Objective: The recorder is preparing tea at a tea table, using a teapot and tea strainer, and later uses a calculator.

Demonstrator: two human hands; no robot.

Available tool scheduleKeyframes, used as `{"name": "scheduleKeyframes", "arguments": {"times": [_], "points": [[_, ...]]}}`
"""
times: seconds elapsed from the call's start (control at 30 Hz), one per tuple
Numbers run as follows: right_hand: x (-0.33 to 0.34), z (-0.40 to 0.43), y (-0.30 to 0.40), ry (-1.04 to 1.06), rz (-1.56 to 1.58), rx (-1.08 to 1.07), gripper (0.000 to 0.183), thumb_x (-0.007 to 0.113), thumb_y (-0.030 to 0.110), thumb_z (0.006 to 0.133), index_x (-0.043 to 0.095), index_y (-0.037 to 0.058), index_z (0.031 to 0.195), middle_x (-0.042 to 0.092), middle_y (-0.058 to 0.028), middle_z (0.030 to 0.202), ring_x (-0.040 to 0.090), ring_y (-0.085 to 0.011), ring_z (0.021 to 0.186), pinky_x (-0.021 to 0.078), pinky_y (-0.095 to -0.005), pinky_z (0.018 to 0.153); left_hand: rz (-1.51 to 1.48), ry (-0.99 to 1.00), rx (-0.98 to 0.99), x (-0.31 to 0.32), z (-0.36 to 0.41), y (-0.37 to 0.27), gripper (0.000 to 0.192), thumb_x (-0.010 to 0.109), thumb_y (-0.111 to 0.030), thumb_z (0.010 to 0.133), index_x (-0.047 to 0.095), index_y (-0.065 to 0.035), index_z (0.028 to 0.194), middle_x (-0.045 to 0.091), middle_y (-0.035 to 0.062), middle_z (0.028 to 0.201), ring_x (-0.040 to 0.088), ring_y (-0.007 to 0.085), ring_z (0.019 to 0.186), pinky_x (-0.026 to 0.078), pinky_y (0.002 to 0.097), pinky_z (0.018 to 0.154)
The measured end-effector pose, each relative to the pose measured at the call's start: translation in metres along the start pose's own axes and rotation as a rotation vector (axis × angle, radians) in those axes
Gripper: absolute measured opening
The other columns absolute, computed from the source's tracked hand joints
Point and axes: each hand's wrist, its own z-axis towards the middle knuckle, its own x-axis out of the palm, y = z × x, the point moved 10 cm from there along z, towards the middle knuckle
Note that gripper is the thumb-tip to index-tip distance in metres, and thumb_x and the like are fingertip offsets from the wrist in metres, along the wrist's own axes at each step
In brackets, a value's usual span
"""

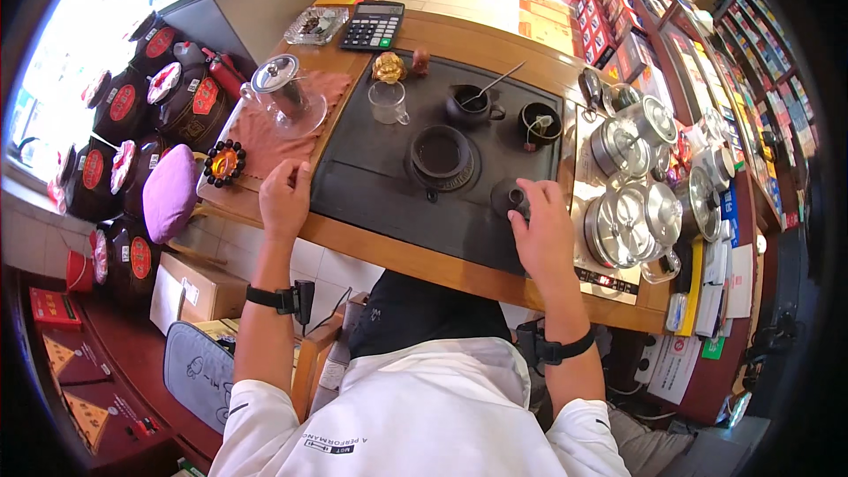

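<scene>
My left hand [286, 199] rests by the near edge of the wooden tea table [411, 252], fingers curled and holding nothing visible. It is nearest a salmon-coloured cloth [265, 152] and a dark bead bracelet around an amber dish [225, 163]. On the black tea tray [364, 179], my right hand [544, 228] has thumb and fingers around a small dark knobbed lid [505, 199]. A dark, lidless pot [440, 152] stands at mid-tray. Behind it are a dark pitcher [464, 106] with a spoon, a dark cup [540, 124] with a teabag tag, and a glass cup [387, 103].
Glass kettles [629, 225] stand on the lit heating plate [606, 285] at the right. A lidded glass cup [281, 89] sits on the cloth. At the back are a calculator [372, 25], a glass ashtray [317, 25] and a golden figurine [389, 67]. Large jars [192, 106] line the left.
</scene>
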Motion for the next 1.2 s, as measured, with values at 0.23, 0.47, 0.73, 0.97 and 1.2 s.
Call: {"name": "scheduleKeyframes", "arguments": {"times": [0.23, 0.47, 0.73, 0.97, 1.2], "points": [[0.02, 0.009, -0.015, 0.098, -0.186, 0.005, 0.035, 0.081, 0.008, 0.087, 0.07, 0.0051, 0.12, 0.062, -0.0139, 0.114, 0.068, -0.0376, 0.103, 0.0566, -0.0485, 0.087, 0.081, -0.033, 0.068, 0.001, 0.0, -0.023, 0.017, 0.072, -0.02, 0.099, 0.07, -0.004, 0.092, 0.071, 0.0135, 0.084, 0.069, 0.0326, 0.073, 0.054, 0.043, 0.069], [0.015, 0.017, -0.01, 0.032, -0.098, -0.019, 0.03, 0.081, 0.007, 0.087, 0.071, 0.0031, 0.114, 0.064, -0.0146, 0.107, 0.068, -0.0381, 0.099, 0.0565, -0.048, 0.084, 0.117, -0.026, 0.063, 0.001, 0.0, -0.016, 0.016, 0.072, -0.019, 0.099, 0.072, -0.004, 0.093, 0.07, 0.0134, 0.083, 0.068, 0.0308, 0.072, 0.053, 0.0428, 0.069], [-0.009, 0.054, 0.063, -0.086, 0.135, -0.234, 0.03, 0.08, 0.003, 0.085, 0.072, 0.0034, 0.113, 0.066, -0.012, 0.107, 0.064, -0.035, 0.103, 0.0534, -0.0439, 0.089, 0.105, -0.041, 0.059, -0.003, -0.001, -0.023, 0.016, 0.073, -0.017, 0.096, 0.071, -0.0029, 0.09, 0.069, 0.0135, 0.081, 0.067, 0.0312, 0.071, 0.053, 0.042, 0.068], [0.037, 0.08, 0.091, 0.003, 0.1, -0.379, 0.031, 0.082, 0.001, 0.08, 0.072, 0.0063, 0.109, 0.066, -0.0101, 0.106, 0.063, -0.0337, 0.103, 0.0531, -0.0447, 0.091, 0.115, -0.044, 0.03, -0.006, -0.002, -0.022, 0.015, 0.073, -0.018, 0.095, 0.071, -0.0039, 0.09, 0.069, 0.0133, 0.08, 0.068, 0.0319, 0.071, 0.054, 0.0422, 0.067], [0.052, 0.08, 0.095, -0.006, 0.134, -0.408, 0.032, 0.082, -0.001, 0.079, 0.072, 0.006, 0.108, 0.066, -0.0094, 0.104, 0.063, -0.0331, 0.102, 0.0534, -0.0445, 0.09, 0.051, -0.035, -0.002, -0.003, -0.001, -0.02, 0.013, 0.073, -0.017, 0.096, 0.072, -0.0043, 0.094, 0.069, 0.0139, 0.082, 0.068, 0.0297, 0.071, 0.053, 0.0402, 0.067]]}}
